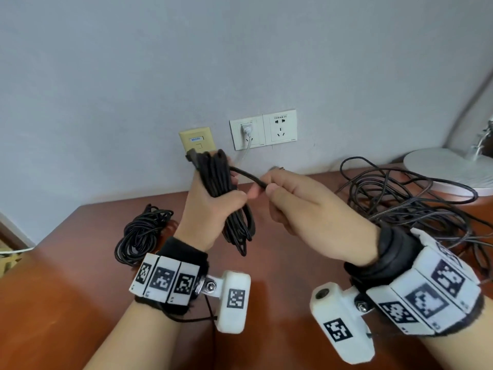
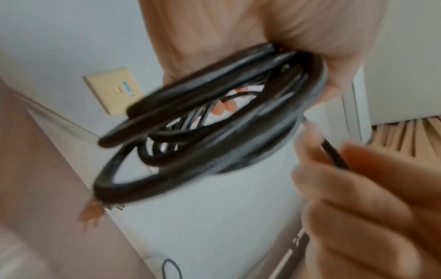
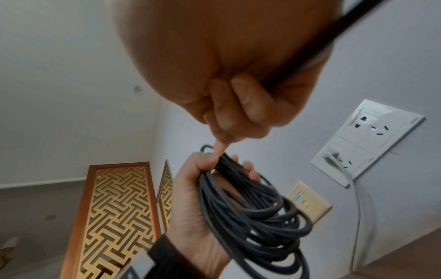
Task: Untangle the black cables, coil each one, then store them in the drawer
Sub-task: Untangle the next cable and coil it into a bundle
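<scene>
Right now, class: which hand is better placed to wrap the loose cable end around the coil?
Right hand: its grip pinches the loose end. The left hand holds the coil.

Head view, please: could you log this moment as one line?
left hand grips coiled black cable | right hand pinches its free end | tangled black cables on brown wooden desk

A pale grey wall [image 1: 240,49] rises behind a reddish-brown tabletop [image 1: 53,303]. White power sockets [image 1: 280,128] and a yellowed data plate [image 1: 198,140] sit low on it. A carved wooden lattice screen [image 3: 114,213] stands nearby.
</scene>
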Tool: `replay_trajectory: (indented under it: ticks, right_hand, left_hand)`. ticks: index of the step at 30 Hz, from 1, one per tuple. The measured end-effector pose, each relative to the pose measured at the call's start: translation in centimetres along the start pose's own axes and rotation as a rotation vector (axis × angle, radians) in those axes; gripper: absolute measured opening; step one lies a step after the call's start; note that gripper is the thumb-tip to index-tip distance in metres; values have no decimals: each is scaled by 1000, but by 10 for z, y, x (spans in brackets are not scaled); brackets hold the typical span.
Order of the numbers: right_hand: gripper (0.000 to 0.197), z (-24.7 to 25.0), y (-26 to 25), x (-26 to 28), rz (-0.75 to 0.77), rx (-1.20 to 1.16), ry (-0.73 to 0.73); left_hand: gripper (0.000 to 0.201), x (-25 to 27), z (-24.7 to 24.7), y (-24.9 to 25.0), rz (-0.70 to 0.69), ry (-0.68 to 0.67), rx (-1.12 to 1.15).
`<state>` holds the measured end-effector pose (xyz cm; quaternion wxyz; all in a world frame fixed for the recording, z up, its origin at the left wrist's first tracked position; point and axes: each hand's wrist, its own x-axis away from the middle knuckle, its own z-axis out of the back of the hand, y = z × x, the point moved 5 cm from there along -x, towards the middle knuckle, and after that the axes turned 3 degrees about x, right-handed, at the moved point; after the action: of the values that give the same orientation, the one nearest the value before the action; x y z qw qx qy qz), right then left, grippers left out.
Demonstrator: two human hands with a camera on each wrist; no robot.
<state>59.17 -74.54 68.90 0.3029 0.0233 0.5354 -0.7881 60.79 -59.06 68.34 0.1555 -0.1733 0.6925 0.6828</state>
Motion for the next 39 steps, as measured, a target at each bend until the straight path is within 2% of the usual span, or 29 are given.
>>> replay_trajectory:
  ticks: [2, 3, 5, 8, 14, 16, 17, 20, 21, 23, 26, 28, 32, 34, 37, 39]
  right_hand:
    - [31, 6, -1, 2, 0, 57, 20]
    - [32, 9, -3, 2, 9, 87, 59]
    - [31, 12, -10, 3, 60, 116, 135]
    - [28, 1, -16, 5, 115, 64, 152]
    - [29, -6, -13, 5, 120, -16, 145]
    - [29, -7, -12, 5, 123, 10, 143]
    - [30, -8, -12, 5, 133, 36, 150]
    - [32, -12, -11, 6, 170, 171, 167]
    - [32, -14, -11, 7, 185, 238, 163]
    - [33, -18, -11, 8, 206, 343, 147]
    - [32, -20, -11, 9, 227, 427, 147]
    - [30, -21, -10, 9, 228, 466, 114]
    - [30, -15, -3, 9, 182, 506, 69]
    - [33, -16, -2, 9, 192, 514, 64]
    - [28, -25, -5, 11, 239, 470, 50]
    - [27, -30, -4, 11, 250, 463, 26]
  left_hand:
    - [61, -3, 11, -4, 39, 84, 166]
    - [60, -4, 13, -6, 52, 82, 238]
    - [60, -4, 12, -9, 64, 42, 309]
    - [61, -1, -3, -14, 95, -42, 304]
    - [17, 8, -20, -19, 111, -164, 372]
    - [10, 9, -21, -22, 129, -186, 381]
    - [12, 9, -22, -23, 133, -195, 392]
    - [62, 7, -26, -24, 170, -195, 502]
    - [70, 6, -25, -25, 171, -181, 520]
    - [67, 3, -23, -25, 155, -160, 517]
    - [43, 2, -20, -22, 125, -96, 486]
    - [39, -1, -14, -20, 88, -27, 498]
    - [31, -10, 24, -12, 57, 271, 570]
    - [10, -13, 47, -11, 57, 406, 647]
    - [28, -12, 55, -11, 49, 470, 741]
    - [18, -11, 46, -12, 69, 453, 818]
